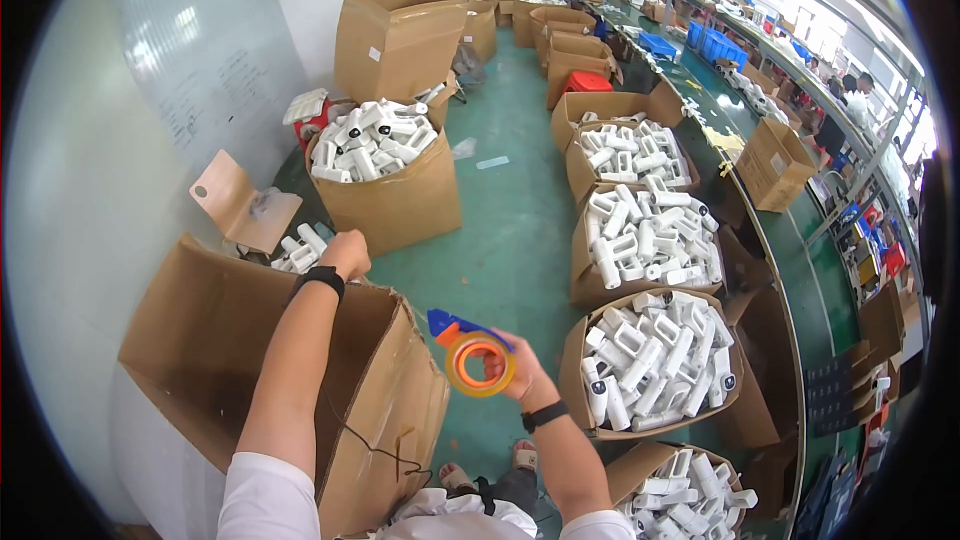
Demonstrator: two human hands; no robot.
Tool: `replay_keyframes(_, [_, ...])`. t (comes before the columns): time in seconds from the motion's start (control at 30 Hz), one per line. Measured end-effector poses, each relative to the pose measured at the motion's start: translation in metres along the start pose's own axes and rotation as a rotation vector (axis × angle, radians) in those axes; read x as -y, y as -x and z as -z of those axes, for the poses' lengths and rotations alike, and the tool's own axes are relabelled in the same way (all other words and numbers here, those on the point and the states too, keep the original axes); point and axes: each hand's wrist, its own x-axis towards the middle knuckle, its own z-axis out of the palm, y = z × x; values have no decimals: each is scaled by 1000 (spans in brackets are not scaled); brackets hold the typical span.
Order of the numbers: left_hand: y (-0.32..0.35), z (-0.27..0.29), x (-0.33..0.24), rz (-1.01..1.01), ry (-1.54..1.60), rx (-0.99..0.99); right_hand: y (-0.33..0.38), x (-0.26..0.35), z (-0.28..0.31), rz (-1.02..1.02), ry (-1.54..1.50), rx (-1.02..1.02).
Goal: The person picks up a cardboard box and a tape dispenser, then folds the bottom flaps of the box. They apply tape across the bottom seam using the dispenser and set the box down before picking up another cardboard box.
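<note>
A large open cardboard box [400,380] stands in front of me on the left, and its visible inside is bare brown board. My left hand [346,254] is closed at the far rim of this box, near its right corner; its fingertips are mostly hidden. To the right of the box, my right hand [515,368] grips a tape dispenser [452,326] with a blue frame, held up above the floor. A roll of tape with an orange core [456,368] sits on it. A black band circles each wrist.
Beyond my left hand are white plastic housings [303,248] and a brown chair [245,202]. Farther on, a full carton [395,202] holds similar housings. More filled cartons [577,365] line the right side beside a green workbench [775,240]. Between them runs a green floor [505,260].
</note>
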Motion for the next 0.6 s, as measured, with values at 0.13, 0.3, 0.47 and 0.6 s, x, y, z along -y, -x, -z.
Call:
replay_keyframes(0.13, [2, 5, 17, -154, -307, 345, 3, -44, 1, -97, -267, 114])
replay_keyframes(0.3, [23, 33, 18, -89, -418, 342, 20, -75, -33, -50, -366, 34])
replay_keyframes(0.47, [43, 43, 28, -757, 248, 156, 34, -100, -46, 9, -405, -71])
replay_keyframes(0.6, [114, 85, 20, -1008, 83, 234, 20, -123, -55, 3, -398, -36])
